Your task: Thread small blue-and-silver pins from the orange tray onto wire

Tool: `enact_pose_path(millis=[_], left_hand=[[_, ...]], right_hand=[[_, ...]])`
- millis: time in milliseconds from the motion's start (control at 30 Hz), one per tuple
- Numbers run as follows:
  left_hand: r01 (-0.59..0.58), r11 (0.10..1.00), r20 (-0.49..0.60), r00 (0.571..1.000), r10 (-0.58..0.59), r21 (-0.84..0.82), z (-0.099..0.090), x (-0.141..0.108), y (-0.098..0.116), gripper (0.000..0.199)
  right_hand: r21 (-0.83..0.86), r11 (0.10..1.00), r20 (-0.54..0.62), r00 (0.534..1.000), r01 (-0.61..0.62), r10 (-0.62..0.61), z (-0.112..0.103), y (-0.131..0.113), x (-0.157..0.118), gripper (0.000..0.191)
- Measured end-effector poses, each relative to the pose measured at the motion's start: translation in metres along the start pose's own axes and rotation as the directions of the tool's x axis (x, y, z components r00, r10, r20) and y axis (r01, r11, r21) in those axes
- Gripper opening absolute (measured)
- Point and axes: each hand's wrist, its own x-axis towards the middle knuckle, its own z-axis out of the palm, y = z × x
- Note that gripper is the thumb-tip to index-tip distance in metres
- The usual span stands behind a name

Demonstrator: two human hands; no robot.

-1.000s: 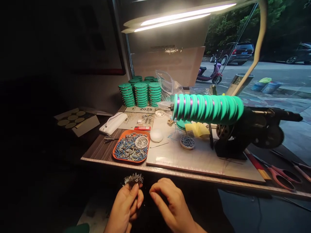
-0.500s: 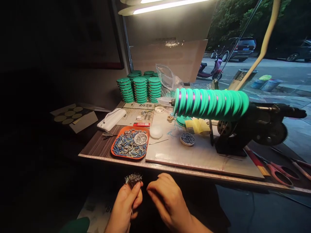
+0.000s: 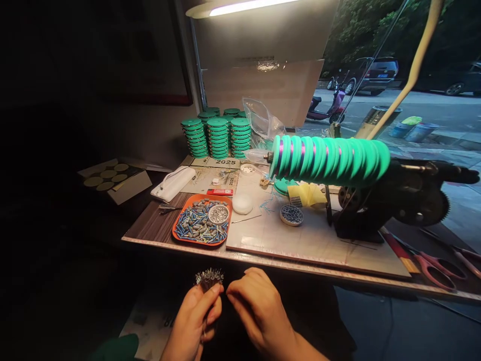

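Note:
Below the table's front edge, my left hand (image 3: pixel 196 313) is closed around a bundle of thin metal pieces (image 3: pixel 209 277). Their shiny, ring-like ends stick up in a tight cluster above my thumb. Just to its right, my right hand (image 3: pixel 261 303) has its fingers curled and pinched, a small gap away from the bundle. Whatever those fingertips hold, if anything, is hidden. Nearest on the table is an orange tray (image 3: pixel 174 235) with many small blue and grey cylindrical pieces and a small dish of silver bits (image 3: pixel 218 214).
A round dish of dark beads (image 3: pixel 291 214) and a white round lid (image 3: pixel 242 203) lie on the board (image 3: pixel 263 243). A black geared machine (image 3: pixel 361 215) carries a row of green spools (image 3: pixel 330 160). Green disc stacks (image 3: pixel 217 138) stand behind; red-handled scissors (image 3: pixel 436 273) lie right.
The view has shifted slightly. My left hand and the bundle have moved a little to the right, closer to my right hand, which stays almost still with its fingers pinched.

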Motion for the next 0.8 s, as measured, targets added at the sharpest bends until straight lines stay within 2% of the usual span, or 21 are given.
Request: enact_pose_path(millis=[267,500,800], left_hand=[[-0.049,0.999,-0.083,0.995,0.048,-0.003,0.006,-0.012,0.001,0.034],[-0.089,0.996,-0.102,0.991,0.088,0.001,0.006,-0.011,0.000,0.030],[-0.069,0.997,-0.088,0.994,0.068,-0.014,0.006,-0.013,0.002,0.033]], right_hand=[[0.021,0.998,-0.003,0.998,-0.066,0.066,0.000,0.000,-0.001,0.022],[0.038,0.984,-0.022,0.984,-0.173,0.174,0.002,0.001,-0.003,0.020],[0.060,0.993,0.051,0.994,-0.097,0.094,0.000,0.000,-0.001,0.021]])
